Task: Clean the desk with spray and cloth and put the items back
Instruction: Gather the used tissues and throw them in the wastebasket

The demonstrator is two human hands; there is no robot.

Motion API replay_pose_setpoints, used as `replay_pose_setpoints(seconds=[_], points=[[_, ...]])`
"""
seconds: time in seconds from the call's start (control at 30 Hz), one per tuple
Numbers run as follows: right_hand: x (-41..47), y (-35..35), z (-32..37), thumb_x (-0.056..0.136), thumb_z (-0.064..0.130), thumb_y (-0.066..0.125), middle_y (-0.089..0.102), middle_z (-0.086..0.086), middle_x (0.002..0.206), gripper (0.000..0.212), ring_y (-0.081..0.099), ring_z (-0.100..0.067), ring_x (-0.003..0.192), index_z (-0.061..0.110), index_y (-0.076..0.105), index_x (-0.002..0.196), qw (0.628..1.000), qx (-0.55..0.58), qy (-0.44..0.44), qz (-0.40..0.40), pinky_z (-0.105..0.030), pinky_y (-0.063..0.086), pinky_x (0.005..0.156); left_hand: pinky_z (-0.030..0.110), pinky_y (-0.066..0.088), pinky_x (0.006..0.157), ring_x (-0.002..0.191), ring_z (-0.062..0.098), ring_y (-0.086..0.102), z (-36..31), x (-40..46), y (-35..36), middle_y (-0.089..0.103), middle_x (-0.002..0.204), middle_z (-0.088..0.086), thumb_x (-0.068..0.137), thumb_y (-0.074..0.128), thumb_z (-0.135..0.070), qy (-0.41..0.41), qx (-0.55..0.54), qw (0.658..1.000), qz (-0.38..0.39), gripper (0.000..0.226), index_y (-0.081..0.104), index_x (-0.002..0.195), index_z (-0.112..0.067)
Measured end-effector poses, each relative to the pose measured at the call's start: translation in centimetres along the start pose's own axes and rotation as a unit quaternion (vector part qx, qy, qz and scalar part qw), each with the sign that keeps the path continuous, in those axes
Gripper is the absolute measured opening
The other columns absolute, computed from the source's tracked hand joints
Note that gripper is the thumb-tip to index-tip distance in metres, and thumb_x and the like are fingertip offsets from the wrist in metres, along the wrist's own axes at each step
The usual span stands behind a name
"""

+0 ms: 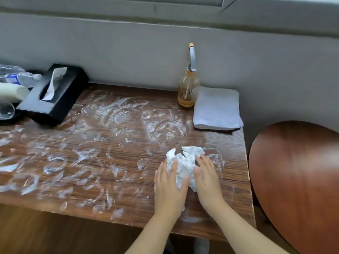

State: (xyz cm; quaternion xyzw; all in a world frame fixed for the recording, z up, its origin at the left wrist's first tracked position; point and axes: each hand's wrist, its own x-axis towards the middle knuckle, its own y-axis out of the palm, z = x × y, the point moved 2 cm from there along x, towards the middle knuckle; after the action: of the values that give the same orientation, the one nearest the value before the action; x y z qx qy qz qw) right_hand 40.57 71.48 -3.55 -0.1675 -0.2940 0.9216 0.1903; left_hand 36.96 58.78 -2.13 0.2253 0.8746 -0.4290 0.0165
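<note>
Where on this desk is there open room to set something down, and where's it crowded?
Open: the smeared desk middle, between the black tissue box and the folded white towel, down to the front edge. Crowded: far left corner with the water bottle, and the right, where both hands press crumpled paper.

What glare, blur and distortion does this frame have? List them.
Head view: soft, even light; glare sheens the chair back and the white smears on the desk. Wide-angle bending curves the wall ledge and desk edge. Left-edge water bottle looks blurred; both hands, left hand and right hand, stay fairly sharp on the crumpled tissue.
</note>
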Motion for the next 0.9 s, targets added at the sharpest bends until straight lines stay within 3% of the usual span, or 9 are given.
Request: replay_pose_setpoints(seconds=[0.13,0.27,0.33,0.43,0.5,0.57,0.67,0.73,0.9], points=[[-0.2,1.3,1.3,0.104,0.032,0.028,0.03,0.012,0.154,0.042,0.018,0.0,0.143,0.024,0.038,0.144,0.994,0.111,0.004,0.008,-0.028,0.013,0.12,0.035,0.014,0.125,0.151,0.015,0.017,-0.8,0.4,1.6,0.027,0.162,-0.001,0.082,-0.006,-0.079,-0.001,-0.067,0.998,-0.022,0.096,0.025,0.155,-0.024],[-0.1,1.6,3.4,0.104,0.033,0.031,0.051,0.017,0.136,0.035,0.046,0.01,0.123,0.032,0.047,0.135,0.943,0.32,0.097,0.001,-0.01,0.037,0.1,0.033,0.024,0.122,0.145,0.007,0.029,-2.3,1.0,1.3,0.034,0.157,-0.007,0.077,0.018,-0.087,-0.069,-0.239,0.969,-0.017,0.098,0.03,0.153,-0.026],[0.3,1.7,4.1,0.103,0.036,0.033,0.058,0.018,0.126,0.034,0.056,0.007,0.113,0.033,0.052,0.132,0.916,0.379,0.133,0.0,-0.012,0.044,0.094,0.033,0.028,0.121,0.143,0.006,0.035,-3.2,1.4,0.9,0.038,0.155,-0.008,0.073,0.032,-0.087,-0.112,-0.331,0.937,0.001,0.1,0.033,0.153,-0.027],[0.8,1.7,4.8,0.102,0.041,0.037,0.061,0.015,0.123,0.031,0.057,-0.001,0.114,0.035,0.057,0.126,0.902,0.402,0.157,0.001,-0.026,0.043,0.103,0.031,0.04,0.113,0.129,0.004,0.052,-4.1,2.1,0.4,0.055,0.14,-0.01,0.09,0.047,-0.063,-0.159,-0.411,0.897,0.022,0.059,0.047,0.141,-0.032],[1.2,1.6,5.0,0.102,0.037,0.038,0.062,0.017,0.118,0.023,0.057,0.002,0.11,0.038,0.058,0.115,0.903,0.401,0.154,0.001,-0.023,0.043,0.1,0.01,0.047,0.092,0.108,-0.01,0.061,-5.0,2.4,0.0,0.064,0.12,-0.018,0.102,0.046,-0.04,-0.161,-0.448,0.879,0.023,0.029,0.052,0.13,-0.034],[1.6,1.2,5.2,0.103,0.029,0.041,0.061,0.016,0.115,0.019,0.057,0.005,0.104,0.038,0.056,0.11,0.901,0.406,0.151,-0.006,-0.017,0.044,0.092,0.005,0.047,0.078,0.098,-0.015,0.062,-5.8,2.7,-0.5,0.064,0.108,-0.023,0.104,0.044,-0.033,-0.159,-0.467,0.87,0.013,0.024,0.054,0.126,-0.034],[1.8,-0.3,5.9,0.102,0.025,0.043,0.059,0.02,0.109,0.024,0.058,0.008,0.098,0.032,0.052,0.124,0.901,0.413,0.131,-0.004,-0.01,0.046,0.078,0.011,0.04,0.089,0.111,-0.007,0.055,-7.7,2.7,-1.2,0.056,0.112,-0.027,0.104,0.042,-0.036,-0.156,-0.483,0.862,0.011,0.034,0.048,0.138,-0.03],[2.3,-1.1,6.1,0.102,0.028,0.044,0.061,0.019,0.11,0.028,0.059,0.007,0.099,0.03,0.052,0.128,0.904,0.41,0.12,-0.001,-0.009,0.046,0.075,0.018,0.036,0.103,0.124,0.0,0.048,-9.4,2.7,-1.8,0.052,0.128,-0.024,0.105,0.04,-0.038,-0.144,-0.484,0.863,0.007,0.044,0.042,0.147,-0.023],[2.8,-5.4,5.6,0.096,0.044,0.046,0.064,0.01,0.119,0.04,0.06,-0.001,0.107,0.028,0.053,0.131,0.897,0.429,0.1,-0.039,-0.023,0.046,0.089,0.035,0.035,0.116,0.132,0.009,0.049,-13.9,3.2,-1.5,0.057,0.138,-0.009,0.103,0.043,-0.042,-0.105,-0.472,0.875,0.018,0.045,0.047,0.144,-0.024]])
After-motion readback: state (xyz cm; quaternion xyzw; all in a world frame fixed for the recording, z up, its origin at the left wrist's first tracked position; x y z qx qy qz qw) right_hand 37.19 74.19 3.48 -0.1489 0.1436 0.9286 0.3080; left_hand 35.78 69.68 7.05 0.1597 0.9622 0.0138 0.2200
